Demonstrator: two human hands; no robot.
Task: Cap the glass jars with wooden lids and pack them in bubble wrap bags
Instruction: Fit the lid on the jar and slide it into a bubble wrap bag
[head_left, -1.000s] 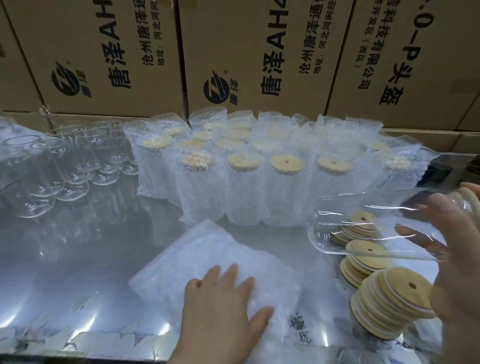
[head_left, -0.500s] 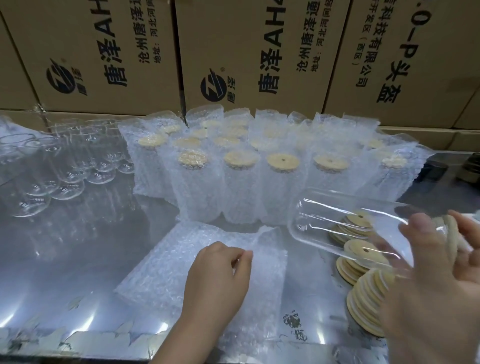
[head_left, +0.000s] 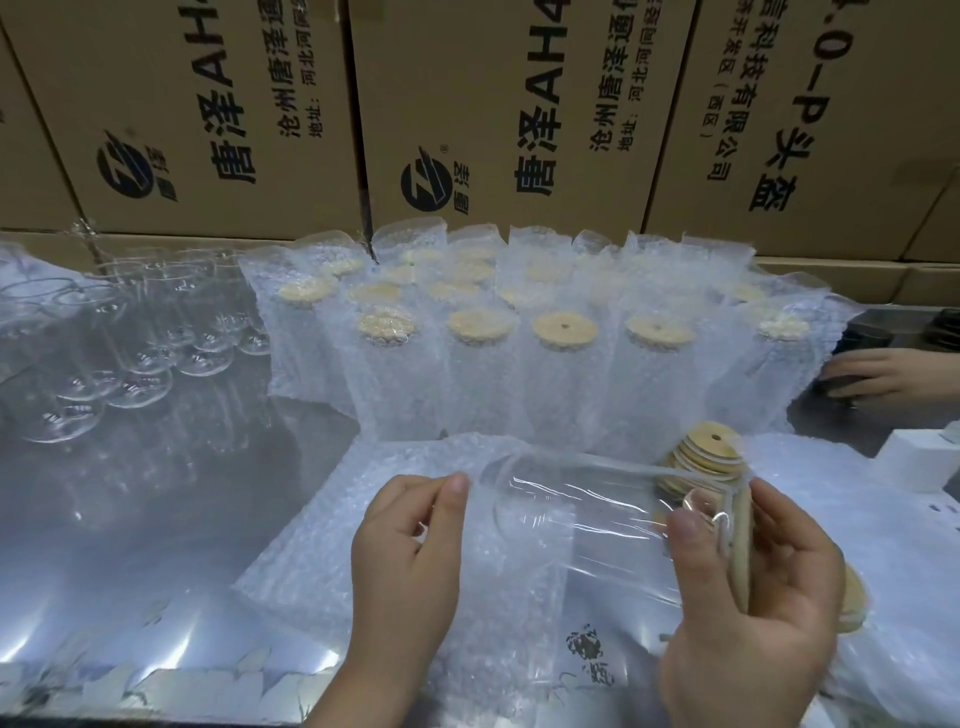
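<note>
— Status?
— Lower centre: left hand (head_left: 410, 540) pinches the bubble wrap bag (head_left: 332, 509) open; right hand (head_left: 753, 587) clamps the capped jar (head_left: 571, 514), base at the mouth. I'd widen the mouth and slide straight.

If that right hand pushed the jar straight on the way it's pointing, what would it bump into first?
Probably the bubble wrap bag, whose mouth the left hand pinches open: the right hand aims the capped jar base-first toward it. Whether the base is already inside is unclear.
</note>
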